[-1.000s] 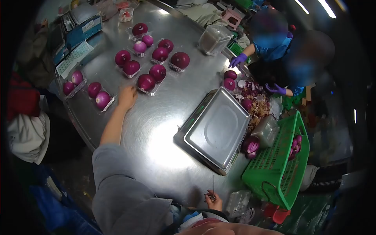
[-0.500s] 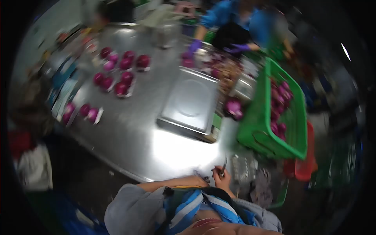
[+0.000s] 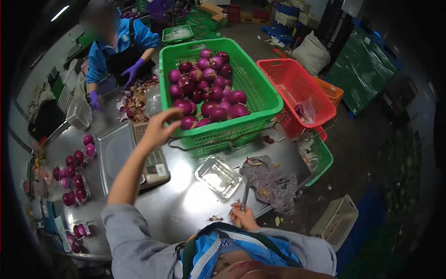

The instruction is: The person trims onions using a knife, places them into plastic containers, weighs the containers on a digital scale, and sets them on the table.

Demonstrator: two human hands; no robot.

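Dozens of purple onions (image 3: 211,88) are filling the green basket (image 3: 267,100), which is standing on the bench (image 3: 155,216). The left hand (image 3: 160,129) is reaching to its near left corner, grip released, thumb and fingers spread (whether they are touching the rim, I cannot tell). The right hand (image 3: 242,216) is clenching a knife (image 3: 245,194), its blade pointing away from the body between a clear tray (image 3: 218,177) and a grey cloth (image 3: 272,183). A scale (image 3: 118,151) is sitting partly behind the left forearm; beyond, a gloved co-worker (image 3: 121,39) is standing beside onion peelings (image 3: 134,100).
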